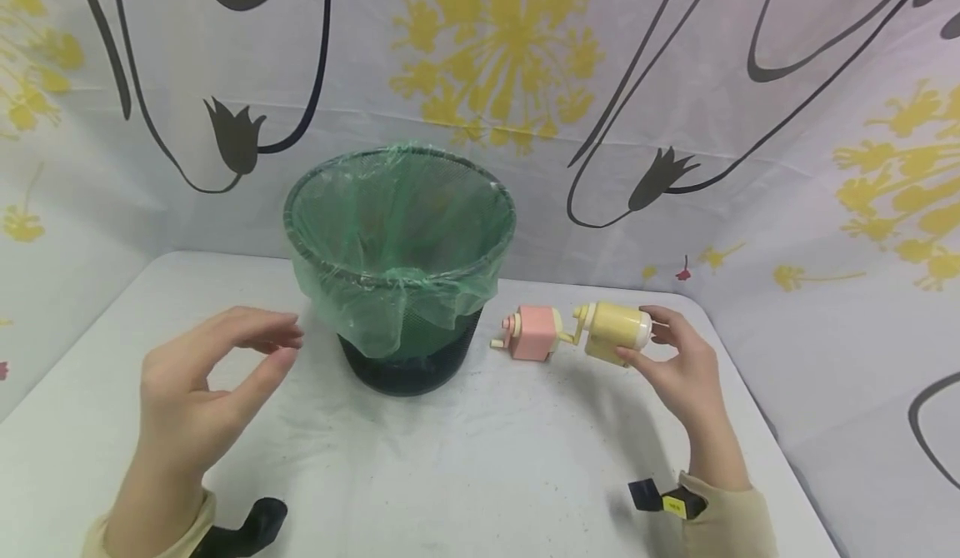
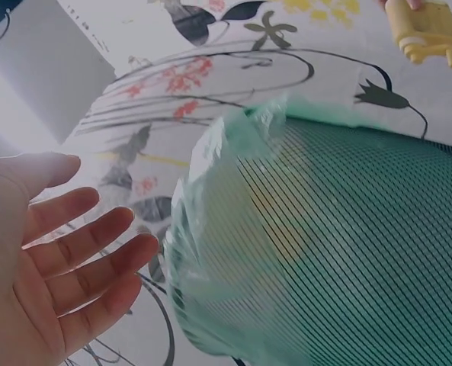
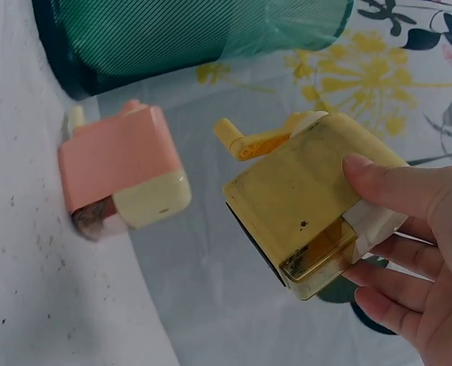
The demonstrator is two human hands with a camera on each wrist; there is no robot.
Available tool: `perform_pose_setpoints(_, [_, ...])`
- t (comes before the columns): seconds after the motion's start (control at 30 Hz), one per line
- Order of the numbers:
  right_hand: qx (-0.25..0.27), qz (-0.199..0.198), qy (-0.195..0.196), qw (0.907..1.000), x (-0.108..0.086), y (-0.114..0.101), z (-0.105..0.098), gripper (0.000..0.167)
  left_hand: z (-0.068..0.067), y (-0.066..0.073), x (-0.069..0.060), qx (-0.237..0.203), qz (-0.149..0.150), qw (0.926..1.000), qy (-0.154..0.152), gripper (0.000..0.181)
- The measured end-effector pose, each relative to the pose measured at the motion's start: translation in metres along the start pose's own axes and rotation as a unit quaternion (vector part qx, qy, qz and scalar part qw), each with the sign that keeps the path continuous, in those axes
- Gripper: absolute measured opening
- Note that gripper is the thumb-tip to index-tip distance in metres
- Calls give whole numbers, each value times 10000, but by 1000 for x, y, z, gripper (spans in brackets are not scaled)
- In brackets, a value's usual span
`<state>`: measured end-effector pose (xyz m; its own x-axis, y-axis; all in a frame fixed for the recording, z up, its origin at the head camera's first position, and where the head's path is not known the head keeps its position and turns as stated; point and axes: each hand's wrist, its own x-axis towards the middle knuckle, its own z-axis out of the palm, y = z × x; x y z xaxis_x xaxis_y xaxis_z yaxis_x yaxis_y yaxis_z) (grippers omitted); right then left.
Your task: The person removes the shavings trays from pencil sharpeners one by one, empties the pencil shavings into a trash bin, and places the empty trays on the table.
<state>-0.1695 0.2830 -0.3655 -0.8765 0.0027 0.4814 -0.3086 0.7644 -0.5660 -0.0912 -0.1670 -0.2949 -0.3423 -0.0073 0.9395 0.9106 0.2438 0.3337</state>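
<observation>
The right hand [image 1: 686, 371] grips a yellow pencil sharpener [image 1: 617, 331] by its white end, thumb on one side and fingers on the other. In the right wrist view the yellow sharpener [image 3: 309, 206] is held off the table, its crank pointing away from the hand [image 3: 424, 244]. A pink sharpener [image 1: 534, 333] stands on the table beside it, to the left. My left hand [image 1: 202, 391] is raised left of the bin, fingers relaxed and apart from the thumb, holding nothing; the left wrist view shows its spread fingers [image 2: 107, 252] near the bin.
A black mesh bin [image 1: 408, 371] with a green bag [image 1: 382, 312] folded over its rim stands at the back of the white table [image 1: 450, 483]. Patterned cloth [image 1: 525, 233] hangs behind and at the sides. Dark specks lie on the table near the pink sharpener.
</observation>
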Motion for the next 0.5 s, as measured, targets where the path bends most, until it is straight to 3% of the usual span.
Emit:
perform_pose_setpoints(0.27, [368,-518,284,9976,-4,-18,-8,65,3,5,-4,-716,249,9969,-198,31])
perform_pose_setpoints(0.5, [665,-1227,401,9894,-7,-32,-12,70,10,10,-3,-596,286,9971,-369,39])
